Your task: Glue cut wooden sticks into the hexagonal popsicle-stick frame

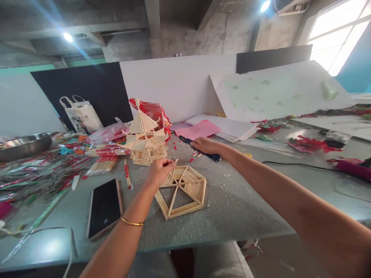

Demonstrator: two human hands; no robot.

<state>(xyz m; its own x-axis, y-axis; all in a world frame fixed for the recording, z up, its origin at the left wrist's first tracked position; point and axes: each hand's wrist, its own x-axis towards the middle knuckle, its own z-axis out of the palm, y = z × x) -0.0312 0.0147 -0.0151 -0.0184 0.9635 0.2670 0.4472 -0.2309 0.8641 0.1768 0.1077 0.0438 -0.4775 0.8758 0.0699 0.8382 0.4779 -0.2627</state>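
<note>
My left hand [160,171] is closed in a pinch with a short thin wooden stick [176,162] at its fingertips. It is just above the far left edge of a six-sided stick frame [187,210], which lies flat on the table. Spokes cross at the frame's middle, and some of its sections are filled with rows of sticks. Farther right, my right hand [206,146] has its fingers around a long dark blue tool [213,157]; its exact kind is unclear. Behind my left hand stands a tiered stick pagoda [146,141].
A phone [104,208] lies on the left of the grey table [226,216]. Wrapped stick bundles [106,151], plastic scraps and a metal bowl [26,146] crowd that side. Pink paper [204,129] and white boards [228,127] are behind; a black cable [298,165] runs right.
</note>
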